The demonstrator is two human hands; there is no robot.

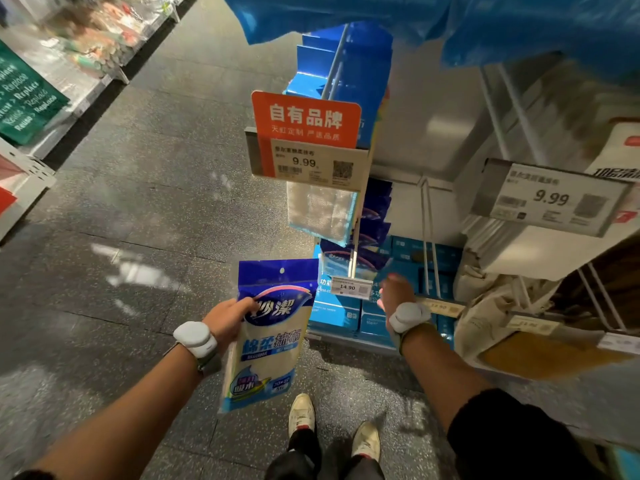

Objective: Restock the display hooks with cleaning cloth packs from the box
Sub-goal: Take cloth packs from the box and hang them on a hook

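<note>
Left hand pinches one cloth pack; right hand, seemingly spread, reaches toward one hook.

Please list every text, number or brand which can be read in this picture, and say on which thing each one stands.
"妙潔" and "棉柔抹布": cloth pack in the left hand.
"自有品牌": orange sign.
"9.99": price tag below that sign.
"9.99": grey price tag at right.
"14.90": small tag near the right hand.
"Replace", repeated: green banner.
Smaller print and barcodes: too blurred.
</note>
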